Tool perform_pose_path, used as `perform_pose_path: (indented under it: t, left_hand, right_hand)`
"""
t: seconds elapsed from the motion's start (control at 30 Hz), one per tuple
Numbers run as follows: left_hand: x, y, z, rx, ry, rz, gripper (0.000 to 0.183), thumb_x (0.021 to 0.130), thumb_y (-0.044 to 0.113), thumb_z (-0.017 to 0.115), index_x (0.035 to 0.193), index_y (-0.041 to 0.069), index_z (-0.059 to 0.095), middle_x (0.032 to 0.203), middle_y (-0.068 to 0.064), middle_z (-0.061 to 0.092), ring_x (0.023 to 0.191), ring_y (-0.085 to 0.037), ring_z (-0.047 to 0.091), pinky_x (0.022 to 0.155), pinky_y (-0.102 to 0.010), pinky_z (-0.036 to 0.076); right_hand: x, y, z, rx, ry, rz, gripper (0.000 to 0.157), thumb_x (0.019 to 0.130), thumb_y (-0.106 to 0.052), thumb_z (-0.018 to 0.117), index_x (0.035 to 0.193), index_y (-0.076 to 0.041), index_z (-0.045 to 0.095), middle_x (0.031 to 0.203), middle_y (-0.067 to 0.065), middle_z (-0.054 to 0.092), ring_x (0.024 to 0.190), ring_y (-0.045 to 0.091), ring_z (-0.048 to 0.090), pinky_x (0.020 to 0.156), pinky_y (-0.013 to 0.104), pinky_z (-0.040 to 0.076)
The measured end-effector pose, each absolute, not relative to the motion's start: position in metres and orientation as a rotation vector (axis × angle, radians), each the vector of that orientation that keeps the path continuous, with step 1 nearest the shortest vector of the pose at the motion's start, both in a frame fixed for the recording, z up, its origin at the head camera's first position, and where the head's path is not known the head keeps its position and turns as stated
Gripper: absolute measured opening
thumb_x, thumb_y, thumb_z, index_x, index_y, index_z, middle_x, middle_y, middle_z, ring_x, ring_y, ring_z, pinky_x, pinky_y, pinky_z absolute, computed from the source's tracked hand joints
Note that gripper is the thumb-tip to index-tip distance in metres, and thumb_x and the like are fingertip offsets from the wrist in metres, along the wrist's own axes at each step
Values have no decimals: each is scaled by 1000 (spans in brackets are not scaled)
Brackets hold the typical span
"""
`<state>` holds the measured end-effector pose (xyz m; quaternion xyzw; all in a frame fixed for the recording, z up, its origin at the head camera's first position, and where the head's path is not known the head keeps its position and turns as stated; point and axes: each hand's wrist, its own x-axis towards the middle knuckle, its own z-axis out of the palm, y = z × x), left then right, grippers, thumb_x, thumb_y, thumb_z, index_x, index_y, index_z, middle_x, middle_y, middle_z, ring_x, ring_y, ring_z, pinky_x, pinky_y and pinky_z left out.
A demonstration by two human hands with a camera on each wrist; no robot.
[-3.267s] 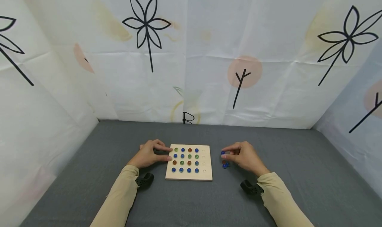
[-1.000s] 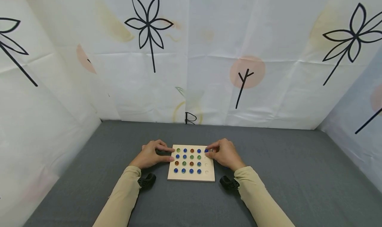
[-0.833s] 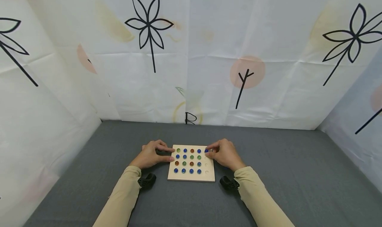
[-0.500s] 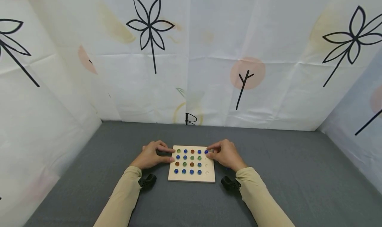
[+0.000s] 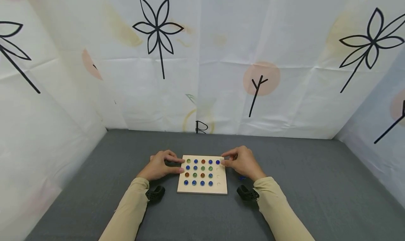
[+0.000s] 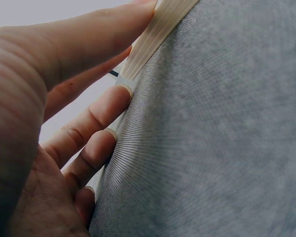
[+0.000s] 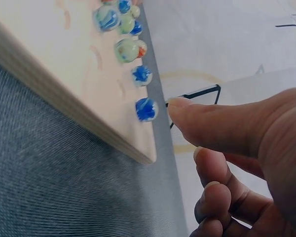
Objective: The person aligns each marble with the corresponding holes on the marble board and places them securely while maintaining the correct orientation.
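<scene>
A pale wooden board [image 5: 202, 190] lies on the grey cloth, its dimples filled with blue, green and reddish-brown glass marbles in four columns. One blue marble [image 5: 217, 162] sits in the far dimple of the rightmost column; the nearer dimples there hold none. My left hand [image 5: 160, 166] touches the board's left edge with straight thumb and index finger. In the right wrist view, my right hand [image 7: 246, 163] is just off the far right corner, thumb [image 7: 212, 121] beside the blue marble [image 7: 146, 109] and apart from it, with nothing between the fingers.
Loose blue marbles [image 5: 242, 178] lie on the cloth to the right of the board, partly hidden by the right wrist. Patterned white sheets [image 5: 221, 93] stand behind and at both sides. Each wrist wears a black strap-like mount [image 5: 248, 193].
My right hand carried a blue marble from the loose pile to the far right dimple. It has since let go and drawn slightly right. The left hand keeps its place.
</scene>
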<state>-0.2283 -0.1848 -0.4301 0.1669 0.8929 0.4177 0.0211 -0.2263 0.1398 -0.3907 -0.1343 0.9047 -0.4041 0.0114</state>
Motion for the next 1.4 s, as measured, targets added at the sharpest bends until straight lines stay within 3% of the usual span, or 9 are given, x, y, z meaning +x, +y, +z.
perform_pose_path:
  t: [0.27,0.67,1.4]
  left_hand:
    - [-227,-184,-431,533,2766,1297,36,78,35,90,110,22,82,106,3,64,106,-24,57,103,-66,11]
    - [-227,-183,-431,542,2771,1303,35,79,34,89,110,20,82,107,0,65,106,-26,57,103,-66,11]
    - [-228,-185,-429,550,2774,1271,37,78,38,89,111,23,82,108,3,65,106,-23,57,94,-53,18]
  right_hand:
    - [-219,145,-382,-462,2809,-1265,21,88,-12,80,109,-6,80,73,2,58,43,13,44,44,31,40]
    - [-210,164,-377,-537,2900,-1113,23,87,-14,82,108,-4,80,71,-1,56,57,16,49,52,30,39]
    - [-193,209,-393,-566,2862,-1078,22,85,-16,84,104,-6,81,70,-4,55,59,11,45,52,26,39]
